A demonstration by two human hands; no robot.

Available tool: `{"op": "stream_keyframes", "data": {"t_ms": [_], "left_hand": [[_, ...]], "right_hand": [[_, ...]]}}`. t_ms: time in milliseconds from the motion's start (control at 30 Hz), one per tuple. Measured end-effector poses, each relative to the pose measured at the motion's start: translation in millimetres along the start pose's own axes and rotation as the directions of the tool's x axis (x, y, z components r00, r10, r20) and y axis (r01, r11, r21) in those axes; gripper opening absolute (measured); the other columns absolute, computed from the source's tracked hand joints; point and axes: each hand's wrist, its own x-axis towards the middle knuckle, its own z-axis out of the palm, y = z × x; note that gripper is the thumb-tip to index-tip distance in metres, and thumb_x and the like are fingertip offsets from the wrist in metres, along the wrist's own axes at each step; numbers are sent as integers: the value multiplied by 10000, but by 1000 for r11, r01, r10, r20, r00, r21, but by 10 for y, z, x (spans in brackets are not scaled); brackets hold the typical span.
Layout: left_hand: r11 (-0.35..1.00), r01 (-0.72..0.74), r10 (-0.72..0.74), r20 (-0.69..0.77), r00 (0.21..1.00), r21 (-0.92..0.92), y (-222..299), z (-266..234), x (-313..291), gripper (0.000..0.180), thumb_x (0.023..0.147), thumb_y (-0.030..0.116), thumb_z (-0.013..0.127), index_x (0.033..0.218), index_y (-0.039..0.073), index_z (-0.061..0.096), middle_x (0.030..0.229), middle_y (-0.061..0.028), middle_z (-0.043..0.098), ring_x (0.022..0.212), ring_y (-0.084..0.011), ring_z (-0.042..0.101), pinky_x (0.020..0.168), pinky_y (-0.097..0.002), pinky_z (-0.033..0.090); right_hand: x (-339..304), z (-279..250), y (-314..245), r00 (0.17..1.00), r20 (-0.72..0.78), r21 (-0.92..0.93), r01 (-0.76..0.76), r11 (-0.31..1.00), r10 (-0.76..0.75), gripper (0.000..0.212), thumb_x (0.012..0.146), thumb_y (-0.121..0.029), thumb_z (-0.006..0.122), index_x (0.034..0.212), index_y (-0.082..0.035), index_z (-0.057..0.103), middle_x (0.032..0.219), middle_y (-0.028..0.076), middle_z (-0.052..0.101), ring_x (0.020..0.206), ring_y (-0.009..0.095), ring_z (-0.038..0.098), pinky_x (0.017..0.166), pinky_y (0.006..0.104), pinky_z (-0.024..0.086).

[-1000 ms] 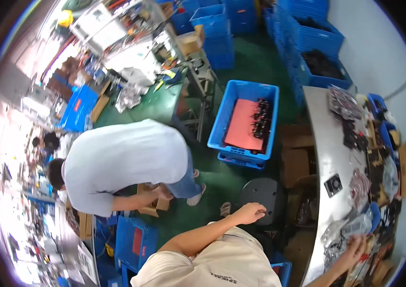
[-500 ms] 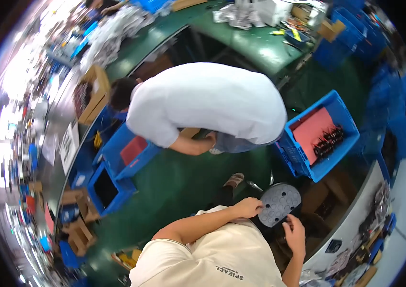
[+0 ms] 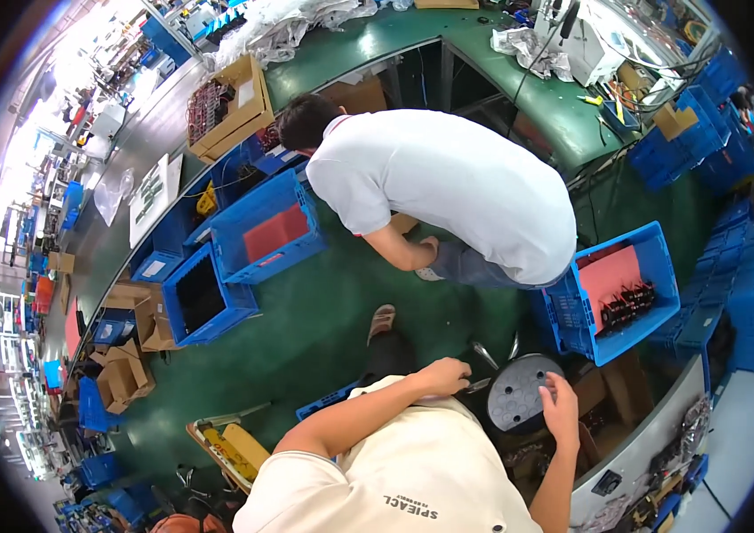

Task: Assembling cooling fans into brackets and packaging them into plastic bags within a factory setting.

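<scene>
A round grey stool seat [image 3: 514,391] with dark holes and circular marks stands in front of me, its metal legs showing beyond it. My right hand [image 3: 560,409] is at the seat's right edge, fingers extended and apart; whether they touch it is unclear. To the left of the seat, my left hand [image 3: 445,377] hovers near my waist, loosely open and apart from the stool. Neither hand holds anything visible. My sandalled foot [image 3: 382,323] is on the green floor.
Ahead, a person in a white shirt [image 3: 457,191] bends over. Right of them, a blue crate [image 3: 603,342] holds pink sheet and dark parts. More blue crates [image 3: 239,306] stand left, beneath a bench with a cardboard box [image 3: 257,111]. A grey worktop [image 3: 634,444] edges my right.
The view has swung left, shifting the surroundings rightward. My left hand has drawn away from the stool's left edge, while my right hand has come over its right edge. My foot has moved left.
</scene>
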Motion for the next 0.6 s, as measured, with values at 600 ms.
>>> {"op": "stream_keyframes", "data": {"t_ms": [600], "left_hand": [[963,86,-109,-80,991,-254,-1160,-1803,-650,311,816,252,617,1043,42,644,1032,-183,623,964,-353,597,835,-437,482]], "right_hand": [[472,1669,-234,712,488,-84,-538,839,506,191,925,-144,536,999,14,613,858,102,655,756,168,620,638,289,478]]}}
